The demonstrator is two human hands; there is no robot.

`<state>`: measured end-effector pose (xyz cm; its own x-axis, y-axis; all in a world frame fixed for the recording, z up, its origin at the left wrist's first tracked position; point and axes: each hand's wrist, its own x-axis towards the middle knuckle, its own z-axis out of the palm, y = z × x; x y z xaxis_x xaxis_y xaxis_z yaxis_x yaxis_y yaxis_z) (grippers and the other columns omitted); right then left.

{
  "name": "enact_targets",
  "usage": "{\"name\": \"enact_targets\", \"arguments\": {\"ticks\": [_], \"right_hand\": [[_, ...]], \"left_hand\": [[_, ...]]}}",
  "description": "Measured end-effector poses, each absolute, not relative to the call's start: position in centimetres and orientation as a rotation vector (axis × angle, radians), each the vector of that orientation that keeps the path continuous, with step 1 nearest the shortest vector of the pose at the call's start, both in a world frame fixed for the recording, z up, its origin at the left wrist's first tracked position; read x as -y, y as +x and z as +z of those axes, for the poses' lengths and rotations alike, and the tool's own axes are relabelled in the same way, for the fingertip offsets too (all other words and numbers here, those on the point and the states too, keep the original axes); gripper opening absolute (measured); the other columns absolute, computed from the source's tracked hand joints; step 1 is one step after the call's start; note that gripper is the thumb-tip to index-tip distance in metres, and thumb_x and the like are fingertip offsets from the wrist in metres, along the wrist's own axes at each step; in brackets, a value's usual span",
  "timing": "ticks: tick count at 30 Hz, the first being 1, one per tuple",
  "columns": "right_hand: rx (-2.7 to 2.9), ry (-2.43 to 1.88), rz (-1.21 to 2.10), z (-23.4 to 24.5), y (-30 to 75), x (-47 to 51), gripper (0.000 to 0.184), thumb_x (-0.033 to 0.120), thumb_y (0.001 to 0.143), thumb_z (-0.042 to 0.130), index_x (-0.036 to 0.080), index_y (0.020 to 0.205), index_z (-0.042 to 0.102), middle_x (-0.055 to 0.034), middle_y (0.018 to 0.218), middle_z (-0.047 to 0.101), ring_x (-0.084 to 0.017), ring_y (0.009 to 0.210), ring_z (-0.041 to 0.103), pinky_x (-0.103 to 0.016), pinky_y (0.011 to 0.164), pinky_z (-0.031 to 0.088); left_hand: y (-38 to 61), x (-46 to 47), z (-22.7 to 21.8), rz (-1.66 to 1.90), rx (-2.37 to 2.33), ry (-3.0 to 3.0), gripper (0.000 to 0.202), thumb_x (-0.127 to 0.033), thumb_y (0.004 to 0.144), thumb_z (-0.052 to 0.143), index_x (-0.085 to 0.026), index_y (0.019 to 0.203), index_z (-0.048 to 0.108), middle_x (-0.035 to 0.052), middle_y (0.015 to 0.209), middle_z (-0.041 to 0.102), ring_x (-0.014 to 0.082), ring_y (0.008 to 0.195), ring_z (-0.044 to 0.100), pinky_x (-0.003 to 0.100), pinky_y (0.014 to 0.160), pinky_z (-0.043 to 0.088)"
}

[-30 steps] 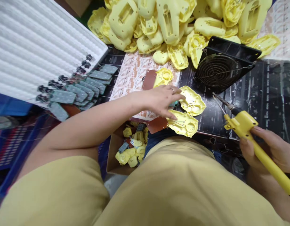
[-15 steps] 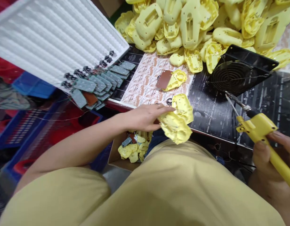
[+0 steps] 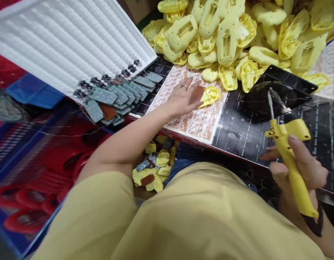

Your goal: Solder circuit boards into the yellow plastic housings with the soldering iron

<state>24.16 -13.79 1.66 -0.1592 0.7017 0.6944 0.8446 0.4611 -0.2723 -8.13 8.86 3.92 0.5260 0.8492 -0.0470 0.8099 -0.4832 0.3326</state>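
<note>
Head view shows the left hand [image 3: 184, 96], freed of its two yellow shells, spread over a flat brown board [image 3: 196, 93] beside a yellow plastic shell [image 3: 212, 94], inward from the table's [image 3: 233, 136] near edge. The right hand [image 3: 306, 164] grips a yellow plastic soldering gun [image 3: 294, 171].

A black-topped workbench [image 3: 240, 139] stands beside blue crates [image 3: 16, 141], with what looks like a cardboard box [image 3: 140, 10] behind.

The soldering gun [image 3: 295, 173] looks smooth plastic, the black tabletop [image 3: 241, 141] glossy, the yellow shirt [image 3: 210, 209] matt cloth.
</note>
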Motion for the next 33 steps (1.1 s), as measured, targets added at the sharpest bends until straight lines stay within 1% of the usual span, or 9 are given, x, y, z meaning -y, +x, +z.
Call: {"name": "enact_targets", "arguments": {"ticks": [2,4,7,11,16,21,24,30,33], "right_hand": [[2.021,-1.194,-0.22,2.5,23.3,12.6,0.051,0.028,0.1,0.068,0.03,0.149,0.056,0.0035,0.07,0.073,-0.015,0.055,0.07,-0.024,0.06,0.057],[2.087,-1.18,-0.225,2.9,22.8,11.5,0.038,0.015,0.096,0.071,0.027,0.132,0.068,0.0025,0.077,0.076,-0.013,0.058,0.071,-0.021,0.062,0.056],[2.144,-1.147,-0.2,2.5,22.4,9.9,0.024,0.017,0.09,0.079,0.021,0.112,0.069,-0.0059,0.1,0.081,-0.019,0.08,0.079,-0.026,0.073,0.062],[2.226,-1.092,-0.159,1.0,22.1,8.2,0.031,0.03,0.089,0.082,0.021,0.113,0.066,-0.0095,0.11,0.08,-0.024,0.095,0.079,-0.037,0.086,0.064],[2.242,-1.112,-0.254,0.2,22.0,7.4,0.028,0.019,0.091,0.078,0.024,0.114,0.063,-0.0049,0.104,0.08,-0.02,0.09,0.077,-0.036,0.088,0.063],[2.292,-1.122,-0.297,0.6,22.2,6.6,0.027,0.021,0.092,0.076,0.024,0.116,0.063,-0.0051,0.101,0.079,-0.022,0.093,0.076,-0.038,0.089,0.062],[2.336,-1.119,-0.309,0.4,22.4,6.0,0.023,0.02,0.093,0.075,0.021,0.113,0.064,-0.0072,0.1,0.078,-0.023,0.093,0.075,-0.04,0.092,0.062],[2.32,-1.171,-0.233,-0.3,22.7,5.7,0.024,0.018,0.092,0.074,0.023,0.115,0.066,-0.0062,0.102,0.078,-0.024,0.096,0.074,-0.04,0.092,0.061],[2.327,-1.159,-0.279,0.0,22.5,5.9,0.023,0.019,0.093,0.074,0.023,0.114,0.065,-0.0053,0.099,0.078,-0.023,0.095,0.075,-0.038,0.09,0.062]], "left_hand": [[-6.1,-9.8,1.7,0.175,-1.375,2.41,0.087,-0.064,0.097,0.055,-0.022,0.168,0.028,0.0177,0.176,0.027,0.0404,0.163,0.022,0.059,0.132,0.021],[-4.9,-8.8,0.1,0.174,-1.233,2.441,0.087,-0.064,0.096,0.056,-0.02,0.167,0.031,0.0208,0.174,0.028,0.0423,0.16,0.03,0.061,0.13,0.027],[-3.7,-5.3,-1.2,0.272,-0.911,2.533,0.083,-0.065,0.097,0.054,-0.017,0.163,0.04,0.024,0.171,0.034,0.0417,0.156,0.038,0.061,0.127,0.033],[-2.9,-2.5,-0.5,0.309,-0.699,2.482,0.066,-0.054,0.105,0.046,-0.012,0.156,0.048,0.0256,0.167,0.041,0.0379,0.155,0.042,0.059,0.124,0.038],[-3.7,-3.6,2.1,0.393,-0.78,2.099,0.058,-0.043,0.105,0.048,-0.014,0.155,0.052,0.0163,0.16,0.055,0.0287,0.148,0.053,0.047,0.124,0.044],[-7.1,-6.6,3.4,0.439,-1.038,1.712,0.053,-0.031,0.105,0.042,-0.016,0.154,0.055,0.0134,0.141,0.07,0.0221,0.116,0.074,0.041,0.102,0.061],[-10.1,-8.3,4.3,0.243,-1.138,1.854,0.053,-0.035,0.098,0.052,-0.015,0.146,0.064,0.0127,0.13,0.075,0.0232,0.113,0.073,0.041,0.102,0.058],[-9.8,-10.0,5.3,0.143,-1.382,2.339,0.052,-0.049,0.096,0.055,-0.019,0.135,0.072,0.0116,0.138,0.071,0.0318,0.132,0.062,0.051,0.117,0.045],[-6.8,-10.8,4.1,0.161,-1.476,2.408,0.042,-0.052,0.095,0.057,-0.02,0.11,0.079,0.0101,0.113,0.078,0.0333,0.124,0.064,0.055,0.117,0.043]]}}
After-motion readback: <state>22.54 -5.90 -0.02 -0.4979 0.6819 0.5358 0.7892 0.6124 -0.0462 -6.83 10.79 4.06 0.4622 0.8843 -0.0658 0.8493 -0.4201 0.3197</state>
